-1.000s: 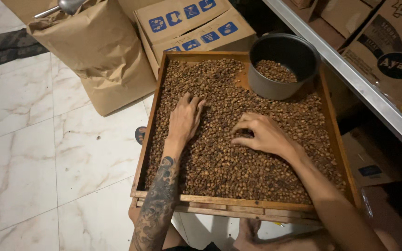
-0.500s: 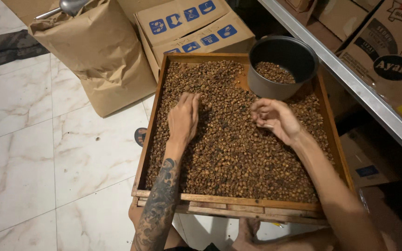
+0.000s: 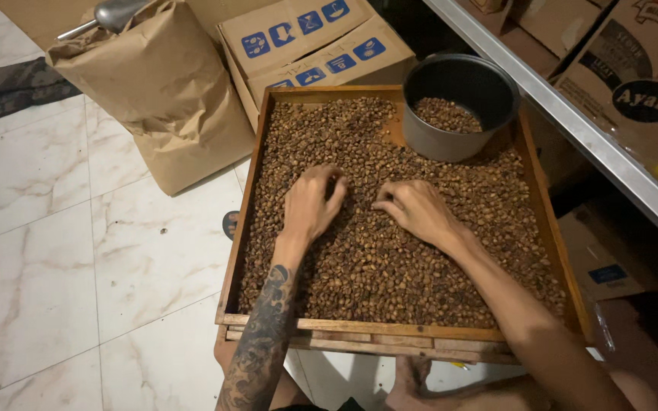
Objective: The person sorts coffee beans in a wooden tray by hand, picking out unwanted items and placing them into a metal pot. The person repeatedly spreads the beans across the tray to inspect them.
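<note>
Both hands have drawn together mid-tray since a second ago: the left hand (image 3: 310,204) and right hand (image 3: 416,209) rest loosely curled, grasping nothing, on the beans (image 3: 390,266); the pot (image 3: 458,106) lies far-right, nearer the right hand.

- Tray (image 3: 247,213), centre frame: bare wood, matt, grain visible.
- Beans (image 3: 390,259): matt brown, rough bed.
- Pot (image 3: 458,106), upper right: dark metal, dull finish.
- Sack (image 3: 161,99), upper left: creased brown paper.
- Floor (image 3: 47,266), left: glossy marbled tile.
- Boxes (image 3: 314,42), top: matt cardboard.
</note>
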